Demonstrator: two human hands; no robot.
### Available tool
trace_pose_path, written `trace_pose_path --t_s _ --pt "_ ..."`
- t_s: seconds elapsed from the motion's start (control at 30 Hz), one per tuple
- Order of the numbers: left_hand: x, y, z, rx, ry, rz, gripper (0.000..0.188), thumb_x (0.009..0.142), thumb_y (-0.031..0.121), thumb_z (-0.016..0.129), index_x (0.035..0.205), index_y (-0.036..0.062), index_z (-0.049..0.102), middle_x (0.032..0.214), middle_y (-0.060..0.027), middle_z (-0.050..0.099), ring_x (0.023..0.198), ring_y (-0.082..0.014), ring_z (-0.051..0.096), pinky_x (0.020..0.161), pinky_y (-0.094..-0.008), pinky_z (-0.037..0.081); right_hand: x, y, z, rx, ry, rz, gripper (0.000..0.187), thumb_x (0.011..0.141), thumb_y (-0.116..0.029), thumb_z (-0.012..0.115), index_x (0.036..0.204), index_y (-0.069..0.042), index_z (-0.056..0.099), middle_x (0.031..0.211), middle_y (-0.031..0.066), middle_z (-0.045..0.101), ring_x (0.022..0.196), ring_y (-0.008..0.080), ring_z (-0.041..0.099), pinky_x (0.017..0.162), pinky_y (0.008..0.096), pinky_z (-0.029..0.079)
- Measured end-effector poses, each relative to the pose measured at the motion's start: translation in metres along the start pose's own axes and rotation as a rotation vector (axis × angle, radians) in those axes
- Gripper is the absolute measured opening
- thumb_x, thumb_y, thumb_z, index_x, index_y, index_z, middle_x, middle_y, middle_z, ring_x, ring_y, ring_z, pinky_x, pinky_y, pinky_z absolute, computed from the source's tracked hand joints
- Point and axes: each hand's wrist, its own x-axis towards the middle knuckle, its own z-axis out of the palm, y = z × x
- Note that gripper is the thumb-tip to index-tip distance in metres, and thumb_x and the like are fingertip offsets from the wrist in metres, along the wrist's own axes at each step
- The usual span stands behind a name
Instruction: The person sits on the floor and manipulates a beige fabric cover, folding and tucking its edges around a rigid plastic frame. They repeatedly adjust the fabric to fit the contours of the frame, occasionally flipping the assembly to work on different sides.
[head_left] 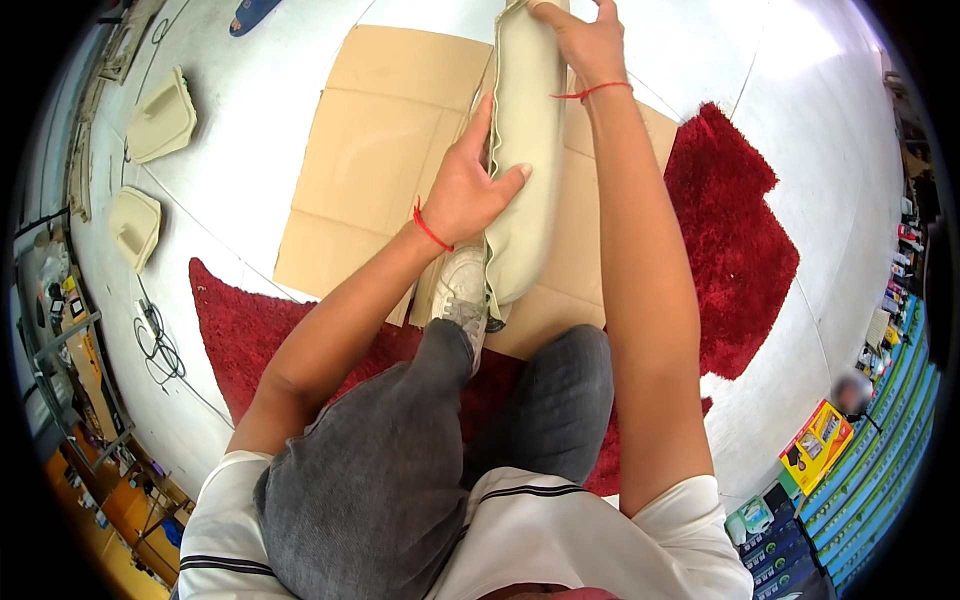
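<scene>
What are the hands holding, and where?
A long beige padded piece: the left hand grips its left seamed edge; the right hand touches it farther away.

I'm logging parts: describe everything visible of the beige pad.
The pad is long, plump and beige, leather-looking, its near end rounded, with a wavy seam along its left edge. It points forward over cardboard, far end cut off. The left hand holds its left side; the right hand touches it farther up.

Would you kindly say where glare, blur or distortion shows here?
Head view: glare whitens the floor at upper right; the striped blue surface at lower right curves; a patch beside the yellow sign is blurred; the beige piece looks fairly sharp.
</scene>
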Motion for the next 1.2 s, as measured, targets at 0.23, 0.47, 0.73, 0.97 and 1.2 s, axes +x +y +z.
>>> trace_pose_path --t_s 0.23,0.47,0.73,0.97,1.2 --pt "-0.008 -0.010 -0.009 0.009 0.028 0.003 0.095 0.087 0.008 0.075 0.159 -0.0114 0.017 0.150 -0.0232 0.051 0.135 -0.0244 0.054 0.112 -0.0334 0.044 -0.041 -0.006 0.006 -0.071 -0.124 -0.020 0.114 0.070 -0.028 0.087 0.160 -0.001 0.022 0.150 0.0301 0.035 0.138 0.0444 0.041 0.116 0.0479 0.042" --pt "0.002 -0.003 -0.009 -0.155 -0.087 -0.091 0.092 0.088 -0.001 0.073 0.162 -0.0034 0.019 0.146 -0.0137 0.054 0.129 -0.0199 0.055 0.109 -0.0336 0.046 -0.057 0.000 -0.019 -0.146 -0.253 -0.028 0.119 0.071 -0.026 0.089 0.161 0.001 0.017 0.151 0.0317 0.035 0.141 0.0421 0.039 0.119 0.0476 0.038" --pt "-0.008 -0.016 -0.011 -0.723 -0.020 -0.098 0.063 0.106 0.023 0.044 0.162 0.0009 0.027 0.160 -0.0125 0.040 0.147 -0.0220 0.038 0.122 -0.0357 0.028 -0.155 0.044 -0.028 0.079 -0.374 -0.126 0.108 0.074 -0.014 0.089 0.159 0.002 0.024 0.149 0.0226 0.046 0.138 0.0341 0.046 0.115 0.0437 0.041" --pt "-0.006 -0.013 -0.002 -0.662 0.071 -0.167 0.058 0.110 0.023 0.037 0.160 -0.0031 0.028 0.159 -0.0124 0.042 0.146 -0.0227 0.038 0.123 -0.0343 0.025 -0.173 0.042 -0.027 0.436 -0.417 0.080 0.090 0.083 -0.009 0.085 0.156 0.002 0.033 0.144 0.0181 0.053 0.131 0.0255 0.054 0.109 0.0357 0.046" --pt "-0.004 -0.027 -0.007 -0.522 0.099 -0.084 0.059 0.111 0.025 0.038 0.160 -0.0043 0.028 0.160 -0.0131 0.041 0.146 -0.0216 0.037 0.122 -0.0325 0.026 -0.173 0.049 -0.013 0.254 -0.284 -0.017 0.088 0.084 -0.009 0.084 0.155 0.002 0.034 0.142 0.0155 0.052 0.126 0.0245 0.055 0.106 0.0352 0.048"
